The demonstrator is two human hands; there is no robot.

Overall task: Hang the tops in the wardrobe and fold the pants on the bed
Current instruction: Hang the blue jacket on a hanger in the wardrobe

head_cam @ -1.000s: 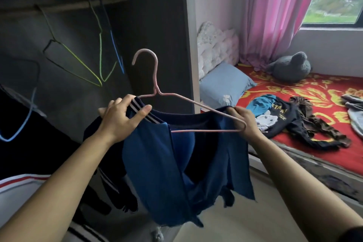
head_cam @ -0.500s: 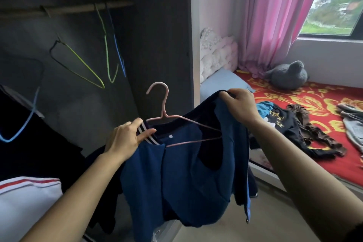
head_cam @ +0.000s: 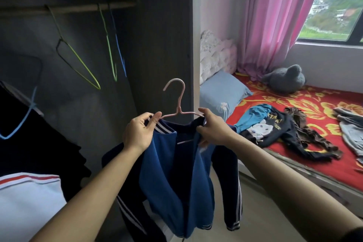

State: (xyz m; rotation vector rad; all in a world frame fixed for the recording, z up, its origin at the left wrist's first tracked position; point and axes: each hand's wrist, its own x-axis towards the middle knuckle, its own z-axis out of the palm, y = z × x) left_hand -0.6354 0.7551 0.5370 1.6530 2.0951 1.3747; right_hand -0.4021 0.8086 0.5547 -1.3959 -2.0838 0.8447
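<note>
Jacket (head_cam: pixel 176 173) hangs on a pink hanger (head_cam: pixel 177 100) before the open wardrobe (head_cam: pixel 157 55); left hand (head_cam: pixel 140 133) pinches its collar, right hand (head_cam: pixel 213 129) grips the other shoulder.

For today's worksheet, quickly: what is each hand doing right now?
Left hand: pinches the blue jacket by its striped collar.
Right hand: grips the jacket's shoulder over the pink hanger.

A bedroom in a home is shown. A wardrobe (head_cam: pixel 167 55) is fitted with a rail (head_cam: pixel 78 9) from which wire hangers (head_cam: pixel 108 45) are hung. Beside it a bed (head_cam: pixel 318 104) is covered in red floral cloth, with a pillow (head_cam: pixel 222 92), clothes (head_cam: pixel 275 129) and what may be a plush toy (head_cam: pixel 284 80). A window (head_cam: pixel 337 6) is draped with a pink curtain (head_cam: pixel 275 15).
</note>
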